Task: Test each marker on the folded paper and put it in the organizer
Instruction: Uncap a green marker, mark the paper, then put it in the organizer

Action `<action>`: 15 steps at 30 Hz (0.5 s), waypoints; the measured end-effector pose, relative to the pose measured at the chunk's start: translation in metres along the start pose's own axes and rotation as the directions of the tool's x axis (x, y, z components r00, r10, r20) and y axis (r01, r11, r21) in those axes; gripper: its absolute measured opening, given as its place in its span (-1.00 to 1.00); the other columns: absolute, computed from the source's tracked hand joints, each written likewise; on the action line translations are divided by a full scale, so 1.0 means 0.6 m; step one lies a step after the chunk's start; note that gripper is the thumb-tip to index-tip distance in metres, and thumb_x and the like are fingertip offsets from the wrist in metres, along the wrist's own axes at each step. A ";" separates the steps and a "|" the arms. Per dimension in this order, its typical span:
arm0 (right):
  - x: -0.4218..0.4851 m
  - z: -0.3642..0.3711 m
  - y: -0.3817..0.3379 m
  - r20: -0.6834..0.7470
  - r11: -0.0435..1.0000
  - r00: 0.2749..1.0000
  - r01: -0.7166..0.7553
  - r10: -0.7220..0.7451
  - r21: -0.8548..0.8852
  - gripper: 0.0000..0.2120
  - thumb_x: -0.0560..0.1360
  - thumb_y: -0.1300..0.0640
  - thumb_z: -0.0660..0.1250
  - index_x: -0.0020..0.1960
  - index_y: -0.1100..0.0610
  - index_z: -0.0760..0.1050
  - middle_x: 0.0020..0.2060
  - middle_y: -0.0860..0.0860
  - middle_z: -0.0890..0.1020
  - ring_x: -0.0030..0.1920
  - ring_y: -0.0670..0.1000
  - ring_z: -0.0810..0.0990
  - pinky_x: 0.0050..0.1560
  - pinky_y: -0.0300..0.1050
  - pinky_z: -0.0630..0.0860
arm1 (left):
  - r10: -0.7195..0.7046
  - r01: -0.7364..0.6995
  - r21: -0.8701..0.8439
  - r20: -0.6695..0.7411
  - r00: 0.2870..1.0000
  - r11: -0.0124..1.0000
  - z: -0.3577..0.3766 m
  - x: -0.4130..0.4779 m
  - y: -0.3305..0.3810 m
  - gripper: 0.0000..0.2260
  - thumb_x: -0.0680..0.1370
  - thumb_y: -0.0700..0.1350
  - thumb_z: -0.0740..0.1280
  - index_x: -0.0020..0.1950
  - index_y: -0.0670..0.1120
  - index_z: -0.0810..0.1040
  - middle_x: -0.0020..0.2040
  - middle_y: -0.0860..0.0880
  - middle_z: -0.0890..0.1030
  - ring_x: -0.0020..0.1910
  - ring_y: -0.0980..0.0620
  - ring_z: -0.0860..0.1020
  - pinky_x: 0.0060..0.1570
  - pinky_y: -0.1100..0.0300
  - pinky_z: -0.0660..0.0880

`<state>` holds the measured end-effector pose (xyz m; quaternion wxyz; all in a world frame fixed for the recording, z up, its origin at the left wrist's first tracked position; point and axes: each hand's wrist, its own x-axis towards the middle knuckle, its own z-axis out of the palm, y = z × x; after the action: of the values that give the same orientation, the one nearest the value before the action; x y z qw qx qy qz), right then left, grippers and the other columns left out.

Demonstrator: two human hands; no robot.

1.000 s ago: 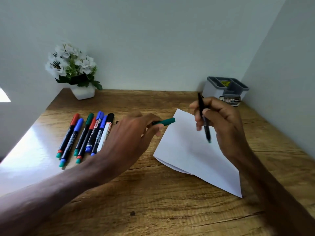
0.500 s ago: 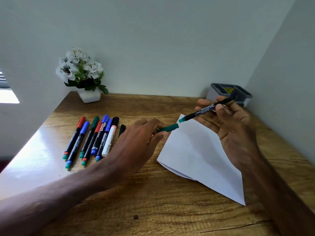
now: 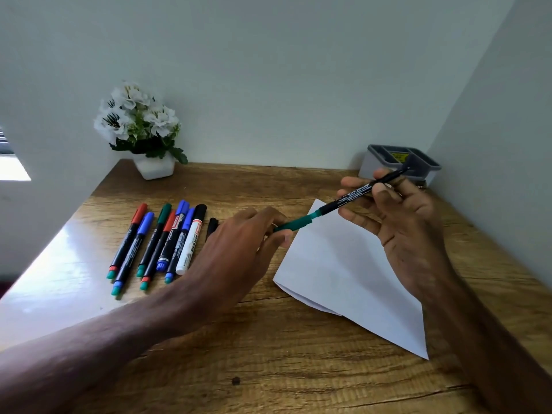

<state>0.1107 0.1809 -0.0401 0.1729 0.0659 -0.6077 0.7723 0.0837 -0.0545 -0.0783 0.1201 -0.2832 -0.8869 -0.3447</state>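
At the far left of the wooden desk [image 3: 268, 339], against the back wall, you have a small white pot of white flowers [image 3: 139, 127]. In front of it, on the left part of the desk, a row of markers [image 3: 158, 243] lies side by side, touching or nearly touching, with their caps pointing away from you: red, blue, green and black caps show, and one marker has a white barrel with a black cap. Just to the right of the row, a black marker end [image 3: 212, 227] pokes out from behind your left hand; the rest of it is hidden.

Your left hand [image 3: 239, 249] reaches in from the lower left, held above the desk near its middle. Its thumb and fingertips are pinched closed on a green cap [image 3: 294, 224], which points up and to the right. The cap meets the green tip end of a black marker [image 3: 355, 195], so that cap and marker form one slanted line; you cannot tell whether the cap is fully seated.

That marker runs up and to the right into your right hand [image 3: 403, 228], which holds the barrel between thumb and fingers, palm turned toward you. Both hands hold the marker in the air, over the upper corner of the folded paper [image 3: 346, 273].

The folded white paper lies flat on the desk, below and between your hands, and looks blank.

At the far right, in the back corner beside the wall, the grey organizer [image 3: 388, 162] stands behind your right hand, with several open compartments and a yellow label inside one.
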 end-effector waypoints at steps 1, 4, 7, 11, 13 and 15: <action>0.000 0.000 -0.001 0.001 1.000 1.000 0.001 -0.001 0.001 -0.82 0.69 0.29 0.15 0.20 0.15 0.48 0.09 0.15 0.74 0.13 0.18 0.73 0.05 0.05 0.69 | 0.002 -0.002 0.002 -0.002 1.000 1.000 0.000 0.000 0.000 -0.79 0.65 0.11 0.21 0.19 0.11 0.56 -0.03 0.20 0.55 -0.09 0.29 0.49 -0.22 0.40 0.31; 0.000 0.001 -0.003 0.002 1.000 1.000 0.004 -0.004 0.009 -0.83 0.68 0.29 0.16 0.20 0.16 0.48 0.06 0.13 0.75 0.11 0.16 0.74 0.03 0.04 0.70 | 0.017 -0.017 0.005 -0.019 1.000 1.000 -0.001 0.001 0.000 -0.79 0.65 0.12 0.21 0.18 0.12 0.56 -0.02 0.21 0.55 -0.08 0.31 0.49 -0.20 0.40 0.31; 0.000 0.000 -0.003 -0.016 1.000 1.000 0.013 -0.014 -0.018 -0.79 0.67 0.26 0.19 0.28 0.18 0.47 0.04 0.11 0.76 0.05 0.13 0.75 -0.03 0.01 0.71 | 0.031 -0.030 0.013 -0.056 0.998 0.999 -0.001 0.001 -0.001 -0.77 0.64 0.13 0.23 0.22 0.12 0.56 -0.03 0.21 0.52 -0.08 0.31 0.48 -0.21 0.36 0.37; 0.001 -0.001 0.003 -0.077 0.984 0.996 0.041 -0.055 -0.172 -0.65 0.65 0.20 0.27 0.41 0.07 0.39 -0.15 0.04 0.76 -0.10 0.01 0.74 -0.16 -0.08 0.68 | 0.085 -0.087 -0.010 -0.145 0.986 0.996 -0.008 0.003 0.005 -0.77 0.64 0.03 0.32 0.26 0.05 0.63 -0.18 0.34 0.47 -0.14 0.29 0.51 -0.22 0.26 0.44; 0.000 0.000 0.004 -0.006 0.985 1.000 0.021 -0.023 -0.173 -0.77 0.67 0.20 0.22 0.31 0.09 0.46 -0.18 0.04 0.73 -0.18 -0.01 0.69 -0.23 -0.09 0.63 | 0.094 -0.099 -0.024 -0.167 0.981 0.995 -0.012 0.002 0.008 -0.77 0.63 -0.01 0.36 0.27 0.04 0.64 -0.22 0.40 0.44 -0.19 0.26 0.52 -0.25 0.26 0.43; 0.000 -0.002 0.004 0.096 0.997 0.994 -0.053 0.058 -0.058 -0.76 0.69 0.22 0.12 0.23 0.17 0.54 -0.13 0.09 0.71 -0.19 0.01 0.65 -0.29 -0.12 0.57 | 0.101 -0.107 -0.021 -0.189 0.977 0.994 -0.013 0.001 0.011 -0.76 0.60 -0.03 0.41 0.27 0.05 0.65 -0.24 0.43 0.43 -0.24 0.24 0.51 -0.30 0.31 0.40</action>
<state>0.1100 0.1812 -0.0427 0.1233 0.0817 -0.6383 0.7554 0.0875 -0.0557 -0.0684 0.2163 -0.2974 -0.8501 -0.3769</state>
